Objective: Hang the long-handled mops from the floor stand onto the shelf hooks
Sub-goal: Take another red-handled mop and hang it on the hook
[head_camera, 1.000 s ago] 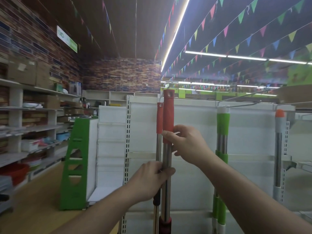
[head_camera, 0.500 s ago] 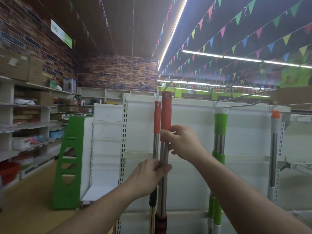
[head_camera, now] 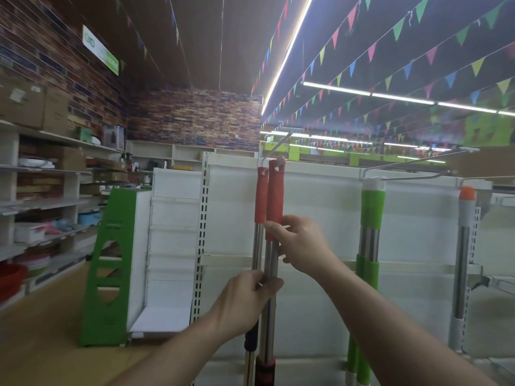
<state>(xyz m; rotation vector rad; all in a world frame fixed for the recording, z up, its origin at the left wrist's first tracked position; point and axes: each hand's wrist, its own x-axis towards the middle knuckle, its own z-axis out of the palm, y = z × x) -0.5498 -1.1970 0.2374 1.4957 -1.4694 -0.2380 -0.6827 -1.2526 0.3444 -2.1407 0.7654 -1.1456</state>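
Held red-grip mop (head_camera: 275, 196) lowered slightly against top edge of white shelf (head_camera: 231, 207); grip tip now level with wire hook (head_camera: 276, 146) at that edge. Right hand (head_camera: 301, 243): fingers pinch base of red grip. Left hand (head_camera: 245, 299): clamped round steel shaft, lower down shelf front. Second red-grip mop (head_camera: 261, 196): hangs just beside, shelf's left part. Green-grip mop (head_camera: 373, 207), orange-capped mop (head_camera: 466, 218): shelf's right part.

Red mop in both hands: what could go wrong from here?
The hanging hole of the held mop sits at the hook tip; whether it is threaded is unclear, so letting go could drop it. The left hand crowds the neighbouring red mop, which could get knocked off.
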